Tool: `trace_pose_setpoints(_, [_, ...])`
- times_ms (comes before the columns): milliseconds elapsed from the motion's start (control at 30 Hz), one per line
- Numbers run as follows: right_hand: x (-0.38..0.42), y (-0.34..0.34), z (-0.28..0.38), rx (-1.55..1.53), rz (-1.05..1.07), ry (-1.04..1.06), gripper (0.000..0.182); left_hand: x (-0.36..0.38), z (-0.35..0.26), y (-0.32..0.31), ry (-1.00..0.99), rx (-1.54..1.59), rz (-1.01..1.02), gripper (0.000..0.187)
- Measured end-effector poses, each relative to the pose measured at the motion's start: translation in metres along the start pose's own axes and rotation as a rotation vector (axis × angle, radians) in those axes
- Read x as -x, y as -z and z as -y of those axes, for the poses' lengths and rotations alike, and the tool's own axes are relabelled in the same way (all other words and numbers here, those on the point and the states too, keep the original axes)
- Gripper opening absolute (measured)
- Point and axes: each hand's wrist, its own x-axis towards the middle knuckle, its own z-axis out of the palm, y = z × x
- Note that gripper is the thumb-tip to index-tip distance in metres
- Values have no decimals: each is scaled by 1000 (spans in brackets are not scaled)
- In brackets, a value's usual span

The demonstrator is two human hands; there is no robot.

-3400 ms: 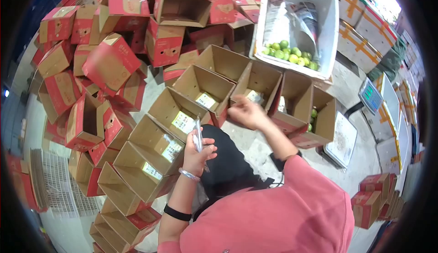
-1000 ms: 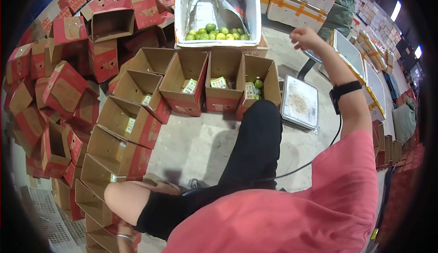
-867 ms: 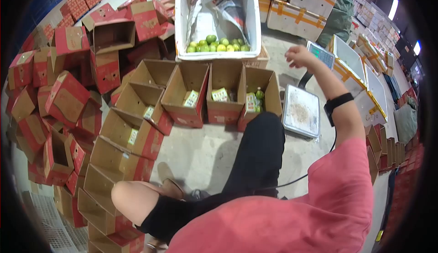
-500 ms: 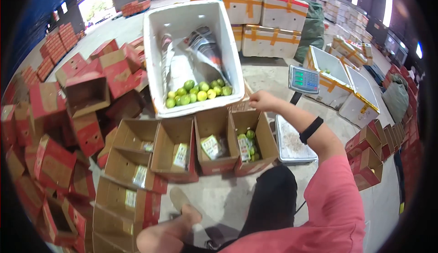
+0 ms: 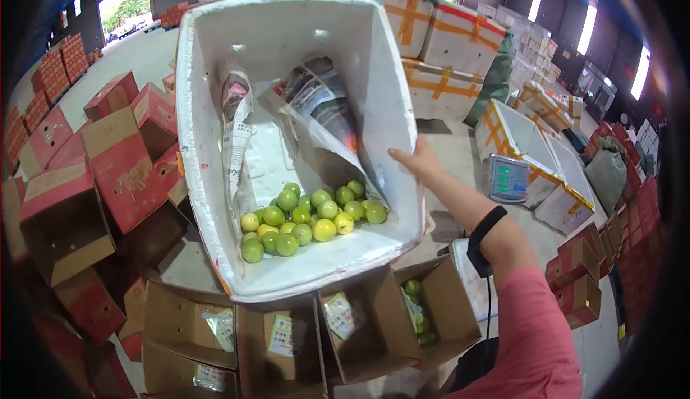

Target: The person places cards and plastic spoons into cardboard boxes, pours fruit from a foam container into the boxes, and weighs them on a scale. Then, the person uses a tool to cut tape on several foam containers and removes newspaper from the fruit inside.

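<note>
A big white foam box (image 5: 316,266) fills the middle of the view and tilts toward me. Round green and yellow fruits (image 5: 302,234) have gathered along its near lower side. Crumpled newspaper (image 5: 320,104) lies inside, against the walls. My right hand (image 5: 417,162) grips the box's right rim; the thumb reaches over to the inner side, and the other fingers are mostly hidden behind the wall. A black band (image 5: 487,234) with a cable circles my right forearm. My left hand is out of view.
Below the foam box stand open cardboard boxes (image 5: 279,377) with printed packets; the rightmost has green fruits (image 5: 415,313). A scale display (image 5: 509,179) is to the right. Red cartons (image 5: 122,169) are heaped at left. Taped foam boxes (image 5: 445,86) are stacked behind.
My view has moved closer to the foam box, which looks larger and lower. My right hand has shifted from near the box's lower right corner up to its right rim.
</note>
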Motion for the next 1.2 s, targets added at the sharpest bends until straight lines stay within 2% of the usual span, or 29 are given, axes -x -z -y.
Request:
trace_pose_setpoints(67, [-16,-14,-19,86,-102,2,68,8,11,26,41,-58,-21,33])
trace_pose_setpoints(133, [-29,1,2,58,60,-41,53,36,24,76,95,-142,-39,34])
trace_pose_setpoints(200, [-39,12,28,-155,144,-121,48,81,25,147,156,-287,-40,34])
trace_pose_setpoints(267, [-50,15,40,-276,195,-149,47,130,-16,224,130,-507,3,35])
trace_pose_setpoints(333, [-56,-1,28,-212,134,-96,45,165,-97,267,-61,-697,9,35])
trace_pose_setpoints(367, [-61,-6,21,-183,95,-60,44,171,-149,264,-258,-727,-17,36])
trace_pose_setpoints(400, [-64,-6,17,-232,153,-62,42,173,-216,234,-479,-707,-54,36])
trace_pose_setpoints(433, [-65,-6,12,-220,112,-55,42,162,-279,186,-691,-655,-132,40])
trace_pose_setpoints(467, [-63,-7,12,-205,70,-47,42,142,-321,158,-735,-447,-83,53])
trace_pose_setpoints(500, [-59,-7,15,-187,32,-41,42,109,-354,124,-912,-313,37,67])
trace_pose_setpoints(533, [-45,2,35,-195,57,-101,44,62,-380,102,-935,-259,32,81])
trace_pose_setpoints(567, [-40,2,31,-204,32,-64,43,32,-404,68,-970,-343,-20,88])
trace_pose_setpoints(600, [-44,-4,22,-209,4,-17,42,3,-420,33,-1063,-441,-179,91])
trace_pose_setpoints(633, [-49,-7,15,-210,-22,30,42,-33,-433,8,-1053,-153,13,84])
trace_pose_setpoints(667, [-50,-7,11,-273,-29,49,43,-51,-435,-18,-1054,31,-65,64])
trace_pose_setpoints(700, [-47,-8,6,-332,-34,60,43,-63,-433,-27,-961,92,-247,46])
trace_pose_setpoints(767, [-32,5,4,-375,-53,34,44,-83,-429,-27,-1022,72,-323,43])
trace_pose_setpoints(833, [-13,30,11,-355,-92,-39,45,-59,-430,-32,-1090,175,-228,46])
trace_pose_setpoints(867, [-2,44,14,-412,-102,-16,41,-35,-429,-31,-1130,157,-263,44])
trace_pose_setpoints(900, [6,59,16,-514,-134,-7,41,4,-434,-36,-1229,190,-240,43])
trace_pose_setpoints(967, [29,88,17,-710,-198,-2,40,63,-436,-34,-1258,104,-255,43])
trace_pose_setpoints(1000, [43,108,15,-808,-230,71,44,93,-438,-38,-1378,56,-307,45])
trace_pose_setpoints(1067, [87,157,31,-989,-259,84,48,164,-445,-50,-1522,148,-167,44])
trace_pose_setpoints(1100, [100,176,35,-1081,-271,103,50,194,-446,-53,-1557,80,-228,40])
trace_pose_setpoints(1167, [105,186,15,-1070,-427,79,50,243,-445,-71,-1682,-22,-320,38])
trace_pose_setpoints(1200, [111,188,3,-1066,-501,66,50,251,-449,-82,-1723,-112,-452,36])
